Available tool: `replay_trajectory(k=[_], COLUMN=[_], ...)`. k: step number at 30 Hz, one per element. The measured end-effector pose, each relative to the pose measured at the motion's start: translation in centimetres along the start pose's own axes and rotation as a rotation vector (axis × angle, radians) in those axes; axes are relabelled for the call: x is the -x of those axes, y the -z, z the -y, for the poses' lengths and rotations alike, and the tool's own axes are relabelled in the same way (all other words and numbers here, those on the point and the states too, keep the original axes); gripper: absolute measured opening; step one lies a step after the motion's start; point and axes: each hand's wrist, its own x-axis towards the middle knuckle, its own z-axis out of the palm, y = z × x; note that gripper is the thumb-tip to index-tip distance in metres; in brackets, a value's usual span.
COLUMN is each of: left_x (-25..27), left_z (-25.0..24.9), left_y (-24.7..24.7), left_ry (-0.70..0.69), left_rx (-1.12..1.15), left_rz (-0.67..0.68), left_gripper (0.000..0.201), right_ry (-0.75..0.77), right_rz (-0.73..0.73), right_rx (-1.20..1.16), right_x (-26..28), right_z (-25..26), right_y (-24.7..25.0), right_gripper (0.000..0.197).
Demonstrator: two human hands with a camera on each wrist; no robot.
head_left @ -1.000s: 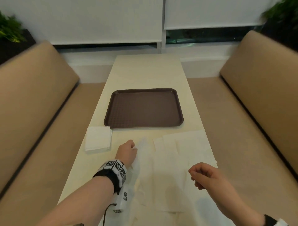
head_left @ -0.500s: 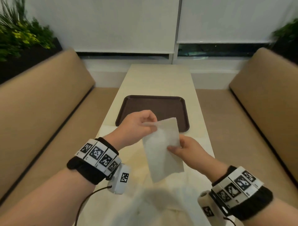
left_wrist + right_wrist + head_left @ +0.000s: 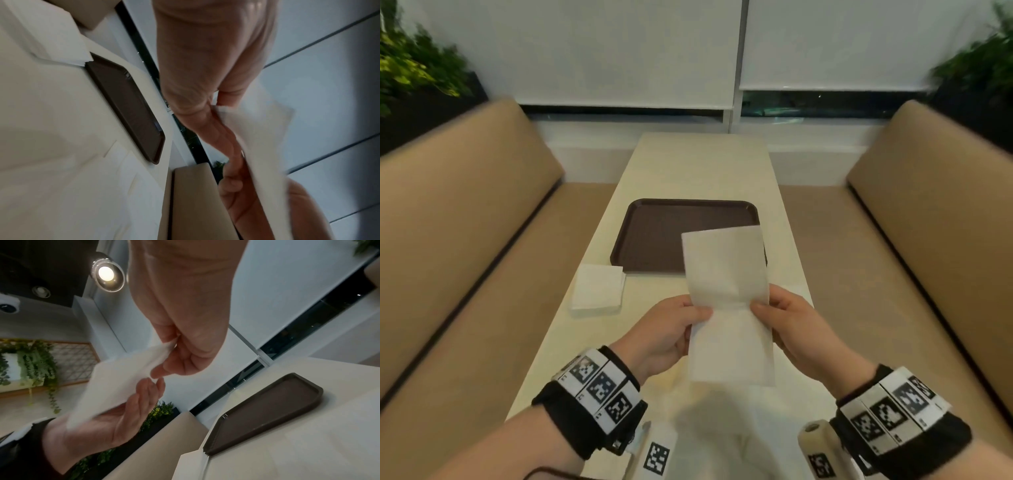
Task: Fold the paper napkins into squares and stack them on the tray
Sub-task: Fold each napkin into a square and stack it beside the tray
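I hold a long white paper napkin (image 3: 726, 274) in the air above the table, its crease running across the middle. My left hand (image 3: 671, 329) pinches its left edge at the crease and my right hand (image 3: 787, 318) pinches the right edge. The left wrist view shows the napkin (image 3: 265, 134) between both hands, and in the right wrist view the napkin (image 3: 121, 379) lies across my left palm. A brown tray (image 3: 654, 233) lies flat and bare beyond the hands. A stack of folded square napkins (image 3: 597, 286) sits on the table beside the tray's near left corner.
More unfolded white napkins (image 3: 722, 442) lie on the cream table (image 3: 702, 164) just under my wrists. Tan bench seats (image 3: 465, 240) run along both sides. Window blinds close off the far end, with plants (image 3: 410, 68) in both corners.
Both hands have lifted one napkin off the table pile. It hung from its top corner half a second ago; now both hands pinch it at mid-height and it stands straighter.
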Motion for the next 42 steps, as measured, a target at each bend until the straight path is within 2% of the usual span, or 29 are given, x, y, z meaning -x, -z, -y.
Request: replay_trajectory(k=[5, 6, 9, 10, 13, 16, 23, 26, 30, 42], left_x=[0.6, 0.7, 0.9, 0.9, 1.2, 1.3, 1.1, 0.9, 0.8, 0.8], left_z=[0.3, 0.4, 0.6, 0.6, 0.4, -0.1, -1.3, -1.6, -1.7, -1.1], left_y=[0.0, 0.0, 0.1, 0.0, -0.3, -0.5, -0.2, 0.1, 0.1, -0.7], left_ry=[-0.032, -0.04, -0.042, -0.039, -0.059, -0.087, -0.095, -0.095, -0.055, 0.02], left_rx=[0.038, 0.05, 0.064, 0.059, 0.036, 0.025, 0.092, 0.077, 0.072, 0.167], left_rz=[0.062, 0.063, 0.08, 0.084, 0.045, 0.008, 0.075, 0.092, 0.044, 0.025], left_gripper=[0.018, 0.018, 0.027, 0.031, 0.021, 0.023, 0.027, 0.025, 0.025, 0.017], right_ry=[0.049, 0.067, 0.103, 0.108, 0.068, 0.029, 0.008, 0.016, 0.015, 0.076], right_rz=[0.036, 0.041, 0.046, 0.025, -0.032, -0.047, 0.016, 0.048, 0.021, -0.062], right_rx=[0.038, 0.049, 0.028, 0.015, -0.061, -0.095, -0.239, -0.158, -0.06, 0.067], right_x=[0.7, 0.7, 0.9, 0.9, 0.9, 0.7, 0.8, 1.1, 1.5, 1.4], right_z=[-0.4, -0.3, 0.1, 0.2, 0.0, -0.4, 0.2, 0.6, 0.7, 0.2], right_y=[0.2, 0.1, -0.2, -0.3, -0.4, -0.5, -0.4, -0.4, -0.1, 0.3], right_gripper=[0.051, 0.049, 0.023, 0.022, 0.021, 0.022, 0.026, 0.032, 0.05, 0.052])
